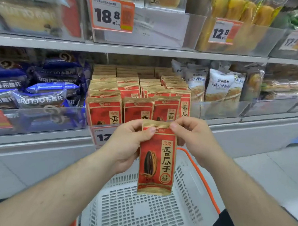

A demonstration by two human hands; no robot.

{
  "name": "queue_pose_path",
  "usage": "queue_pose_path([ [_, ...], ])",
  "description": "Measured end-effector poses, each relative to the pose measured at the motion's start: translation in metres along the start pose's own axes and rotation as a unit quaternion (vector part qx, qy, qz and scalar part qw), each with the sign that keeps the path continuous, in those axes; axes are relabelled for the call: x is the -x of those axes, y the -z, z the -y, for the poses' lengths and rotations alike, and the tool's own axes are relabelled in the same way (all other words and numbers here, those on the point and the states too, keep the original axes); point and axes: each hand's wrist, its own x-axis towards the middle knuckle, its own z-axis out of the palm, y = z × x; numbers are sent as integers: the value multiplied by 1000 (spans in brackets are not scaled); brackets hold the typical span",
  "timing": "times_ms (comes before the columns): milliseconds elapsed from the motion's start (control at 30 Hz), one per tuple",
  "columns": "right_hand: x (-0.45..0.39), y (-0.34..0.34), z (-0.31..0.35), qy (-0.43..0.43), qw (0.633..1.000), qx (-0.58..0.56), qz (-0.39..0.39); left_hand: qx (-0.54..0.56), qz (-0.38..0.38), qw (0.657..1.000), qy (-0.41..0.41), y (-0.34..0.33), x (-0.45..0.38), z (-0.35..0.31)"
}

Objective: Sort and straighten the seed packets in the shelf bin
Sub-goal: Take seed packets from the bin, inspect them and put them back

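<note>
My left hand (126,144) and right hand (193,139) hold one sunflower seed packet (157,162) upright between them, just in front of the shelf. The left thumb lies across the packet's upper left front, with the fingers curled behind it. The right thumb and forefinger pinch the tan sealed strip at the upper right corner. The printed face, red with a dark seed drawing and large characters, is turned toward me. The packet's lower edge hangs free above a white perforated shopping basket (139,207) with an orange handle (201,177).

Directly behind my hands is the shelf bin (90,125), filled with rows of matching seed packets (139,93) standing upright, their tan top strips stepped one behind another. The front row shows four packets; the rightmost one (185,106) leans slightly and partly overlaps its neighbour. A price label (102,136) on the bin's front is partly covered by my left hand.

To the left of the bin, blue wrapped snack packs (42,93) lie heaped. To the right stand white bread bags (222,85). The shelf above carries orange price tags reading 18.8 (111,14) and 12.8 (223,31).
</note>
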Motion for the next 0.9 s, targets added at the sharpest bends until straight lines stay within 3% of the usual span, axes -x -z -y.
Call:
queue_pose_path([
  [133, 8, -6, -22, -33, 999, -26, -13, -24, -37, 999, 14, 7, -7, 8],
  [300, 11, -9, -33, -66, 994, -74, -35, -64, 2, 997, 44, 19, -7, 17],
  [467, 11, -16, -42, -124, 985, -115, -36, -64, -10, 996, 68, 24, -10, 24],
  [900, 9, -29, -53, -168, 980, -102, -10, -78, -54, 993, 77, 32, -8, 32],
])
